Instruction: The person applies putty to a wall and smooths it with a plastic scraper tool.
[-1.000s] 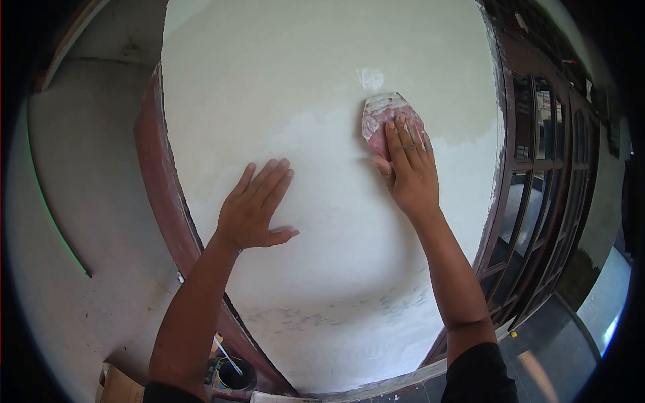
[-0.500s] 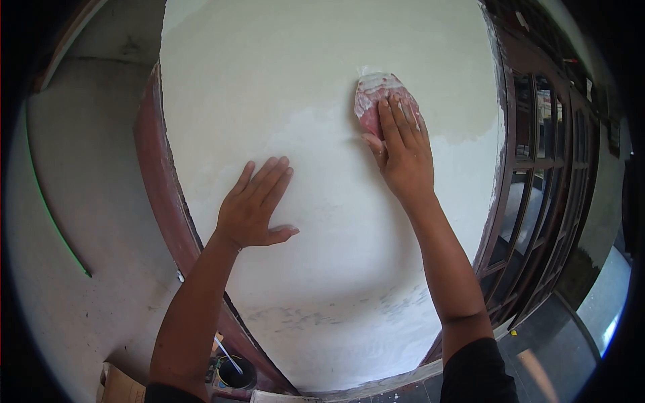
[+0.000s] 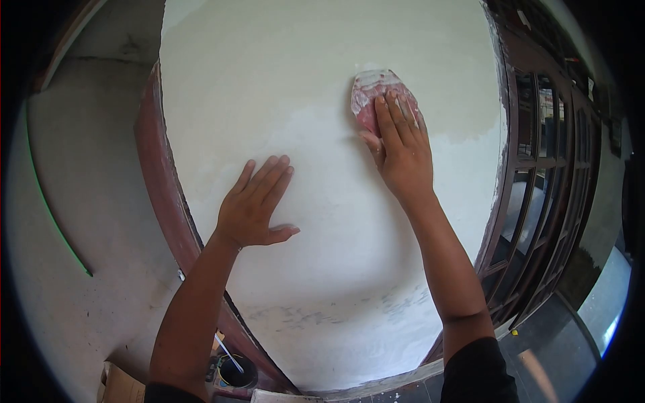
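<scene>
My left hand [image 3: 255,201] lies flat on the pale wall [image 3: 329,221], its fingers stretched out, the thumb pointing right, and nothing in it. Higher up and to the right, my right hand [image 3: 403,144] holds a red putty scraper [image 3: 368,101] against the same wall. White putty smears cover the scraper's top end. My right fingers lie along its face, while the thumb sits near its lower left edge. Part of the scraper is hidden under the hand. A whiter coated patch spreads below, and the wall above is more beige.
A dark red wooden frame [image 3: 158,161] borders the wall on the left. At right stand dark wooden windows [image 3: 531,161]. A black container [image 3: 236,371] with a white stick and a cardboard box [image 3: 121,385] are at the lower left. A green line [image 3: 54,215] runs along the far left.
The scraper and my right hand have shifted very slightly left and up along the wall. My left hand has stayed in place.
</scene>
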The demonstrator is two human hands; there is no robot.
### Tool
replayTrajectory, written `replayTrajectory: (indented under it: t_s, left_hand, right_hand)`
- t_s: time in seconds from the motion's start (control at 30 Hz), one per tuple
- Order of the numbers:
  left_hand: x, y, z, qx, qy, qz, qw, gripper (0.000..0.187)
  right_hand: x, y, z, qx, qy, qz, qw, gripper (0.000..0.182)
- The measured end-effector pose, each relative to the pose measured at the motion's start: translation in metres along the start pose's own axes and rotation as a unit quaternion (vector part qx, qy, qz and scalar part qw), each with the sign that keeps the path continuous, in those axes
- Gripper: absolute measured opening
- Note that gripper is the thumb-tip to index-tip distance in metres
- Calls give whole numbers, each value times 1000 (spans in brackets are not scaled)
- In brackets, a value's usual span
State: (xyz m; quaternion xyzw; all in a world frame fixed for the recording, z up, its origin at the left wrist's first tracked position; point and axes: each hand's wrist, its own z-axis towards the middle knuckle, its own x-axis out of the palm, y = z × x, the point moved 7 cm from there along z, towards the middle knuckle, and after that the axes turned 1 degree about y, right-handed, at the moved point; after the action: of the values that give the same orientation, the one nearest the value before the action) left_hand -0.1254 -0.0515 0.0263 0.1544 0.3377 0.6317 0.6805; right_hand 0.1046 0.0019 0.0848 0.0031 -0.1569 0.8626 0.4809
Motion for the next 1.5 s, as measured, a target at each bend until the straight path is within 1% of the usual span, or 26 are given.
replayTrajectory:
  t_s: [0.07, 0.17, 0.23, 0.3, 0.37, 0.4, 0.5, 0.57, 0.6, 0.67, 0.7, 0.73, 0.8, 0.83, 0.87, 0.97, 1.07, 1.13, 1.2, 1.23, 1.33, 1.4, 1.47, 1.5]
  left_hand:
    - [0, 0, 0, -2, 6, -2, 1000, 87]
    - [0, 0, 0, -3, 8, 2, 1000, 87]
    - [0, 0, 0, -3, 8, -1, 1000, 87]
    - [1, 1, -2, -5, 6, -1, 1000, 87]
    - [7, 1, -3, 6, 22, 6, 1000, 95]
    - [7, 2, -3, 6, 23, 6, 1000, 95]
    - [5, 0, -2, 4, 24, 3, 1000, 95]
    - [0, 0, 0, -3, 11, -3, 1000, 88]
    - [-1, 0, 1, -4, 10, -3, 1000, 88]
    - [-1, 0, 1, -5, 14, -3, 1000, 88]
    - [0, 0, 0, -6, 13, -5, 1000, 88]
    - [0, 0, 0, -3, 10, -5, 1000, 88]
    - [0, 0, 0, -4, 3, -2, 1000, 88]
    - [0, 0, 0, -4, 3, -3, 1000, 88]
    - [0, 0, 0, -3, 6, -5, 1000, 88]
    - [-1, 0, 0, -2, 0, -2, 1000, 87]
    - [-1, 0, 0, -3, 4, -4, 1000, 87]
    - [0, -1, 0, -2, 2, -6, 1000, 87]
    - [-1, 1, 0, -4, 1, -3, 1000, 87]
    - [-1, 0, 0, -7, 5, -2, 1000, 87]
    - [0, 0, 0, -10, 7, 0, 1000, 87]
    - [0, 0, 0, -8, 6, 2, 1000, 87]
    - [0, -1, 0, -7, 0, 3, 1000, 87]
    - [0, 0, 0, -8, 1, 3, 1000, 87]
  right_hand:
    - [4, -2, 23, -15, -41, 2, 999, 58]
    - [14, -3, 20, -10, -13, -6, 1000, 57]
    - [13, 1, -2, -9, 5, -10, 1000, 58]
    - [7, 7, -31, -19, 45, 5, 999, 61]
    - [2, 4, -32, -21, 35, 11, 999, 63]
    - [-2, 5, -32, -20, 28, 16, 999, 65]
    - [2, 1, 7, -24, -2, 12, 1000, 60]
    - [5, -1, 31, -35, -35, 9, 999, 55]
    - [7, 1, 31, -35, -35, 9, 999, 55]
    - [17, 1, 26, -26, -7, -12, 1000, 55]
    - [17, 4, 13, -36, -3, -4, 999, 56]
    - [12, 6, -3, -37, -2, -6, 999, 56]
    - [4, 12, -31, -48, 39, 14, 998, 58]
    - [0, 12, -38, -53, 42, 25, 997, 59]
    - [-1, 8, -35, -54, 41, 26, 997, 59]
    - [-5, -8, -6, -32, -9, 12, 999, 60]
    - [7, -21, 12, -19, -7, -4, 1000, 60]
    - [5, -18, -5, -8, 9, -18, 1000, 60]
    - [1, -13, -34, -2, 56, -15, 998, 61]
    - [-4, -11, -47, -5, 64, -4, 998, 62]
    - [-10, -17, -52, 0, 38, 5, 999, 63]
    - [-6, -23, -29, 6, 36, -6, 999, 60]
    - [-3, -24, -5, -6, -11, -8, 1000, 57]
    - [-1, -24, 2, -4, -11, -5, 1000, 56]
